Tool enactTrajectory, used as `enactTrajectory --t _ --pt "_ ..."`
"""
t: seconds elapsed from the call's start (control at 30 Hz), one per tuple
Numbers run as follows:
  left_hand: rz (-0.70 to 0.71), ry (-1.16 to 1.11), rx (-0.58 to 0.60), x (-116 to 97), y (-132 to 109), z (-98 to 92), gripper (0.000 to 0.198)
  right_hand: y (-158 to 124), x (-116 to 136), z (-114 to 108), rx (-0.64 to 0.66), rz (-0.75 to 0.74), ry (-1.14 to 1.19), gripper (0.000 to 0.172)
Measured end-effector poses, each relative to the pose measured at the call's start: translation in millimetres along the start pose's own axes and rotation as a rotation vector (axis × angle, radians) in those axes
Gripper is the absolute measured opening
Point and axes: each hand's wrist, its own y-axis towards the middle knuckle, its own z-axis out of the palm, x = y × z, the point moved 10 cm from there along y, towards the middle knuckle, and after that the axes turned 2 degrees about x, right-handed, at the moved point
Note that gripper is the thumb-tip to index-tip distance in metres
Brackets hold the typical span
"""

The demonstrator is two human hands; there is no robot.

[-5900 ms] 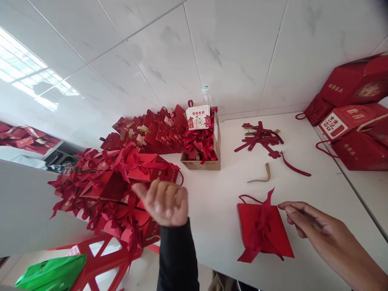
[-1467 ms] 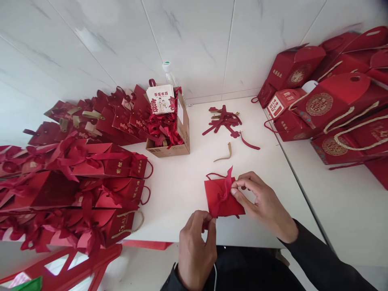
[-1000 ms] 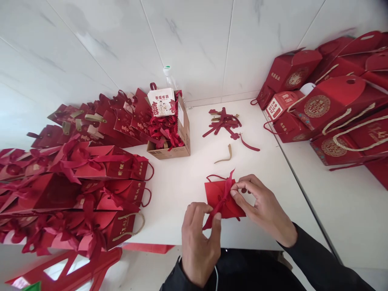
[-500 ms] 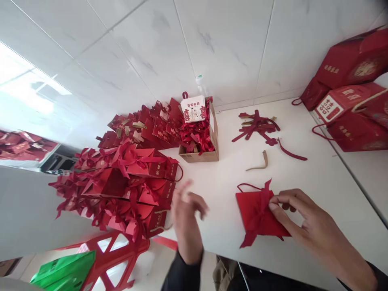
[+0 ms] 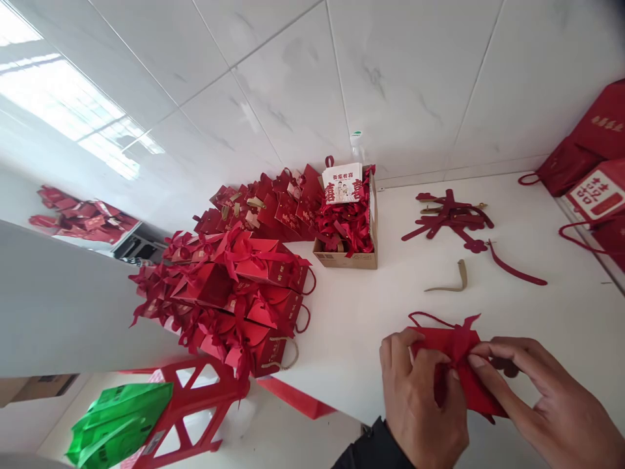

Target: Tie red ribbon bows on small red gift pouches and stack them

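The left hand (image 5: 422,394) covers the near left part of the red box (image 5: 481,391); the lower tail of the red ribbon (image 5: 461,342) is hidden beneath it. The right hand (image 5: 541,384) is cut off toward the wrist, and the black sleeve (image 5: 378,449) at the bottom edge. The right edge truncates the stacked boxes (image 5: 598,176). The carton (image 5: 346,260) and its contents obscure the lower bottle (image 5: 357,146). The bottom edge crops the green bag (image 5: 120,420).
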Motion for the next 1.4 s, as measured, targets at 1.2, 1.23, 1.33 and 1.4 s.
enactTrajectory --t 1.2,1.23,1.33,1.4 --pt "0.001 -0.071 -0.101 -3 -4 0.6 0.039 -2 -12 -1 -0.014 0.015 0.018 0.040" --pt "-0.002 -0.072 -0.133 1 -5 1.7 0.038 -2 -19 1 -0.013 0.012 0.026 0.041" --pt "0.001 -0.095 -0.185 6 -5 4.6 0.036 0 -34 6 0.016 0.010 0.033 0.041" --pt "-0.001 -0.108 -0.213 6 -7 4.4 0.035 0 -35 6 0.037 0.018 0.025 0.042"
